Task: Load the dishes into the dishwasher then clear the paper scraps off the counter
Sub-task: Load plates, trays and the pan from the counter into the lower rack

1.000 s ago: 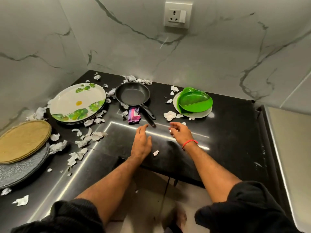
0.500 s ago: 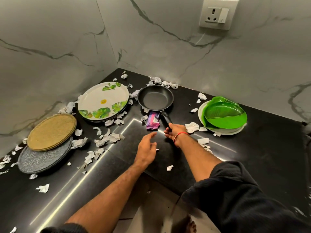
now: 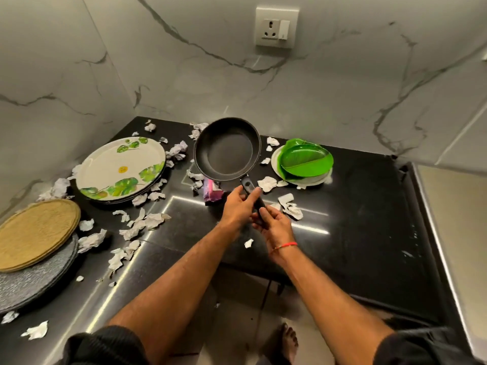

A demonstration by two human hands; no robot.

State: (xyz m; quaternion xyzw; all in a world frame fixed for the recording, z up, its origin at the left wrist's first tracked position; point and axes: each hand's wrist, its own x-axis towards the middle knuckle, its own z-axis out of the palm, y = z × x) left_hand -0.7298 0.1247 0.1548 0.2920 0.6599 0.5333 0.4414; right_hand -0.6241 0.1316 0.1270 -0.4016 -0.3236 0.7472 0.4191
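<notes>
Both hands clasp the frying pan (image 3: 228, 150) by its black handle: the left hand (image 3: 238, 206) is wrapped round the handle nearer the bowl, the right hand (image 3: 274, 227) is closed on its end, and the pan looks lifted off the counter (image 3: 369, 206). Left of the pan sit the mats (image 3: 34, 233), then the leaf-print plate (image 3: 120, 168); paper scraps (image 3: 139, 222) litter that side. Right of it lies the green dish (image 3: 307, 160). I'd keep the pan level and clear of the purple packet (image 3: 212, 192) below.
</notes>
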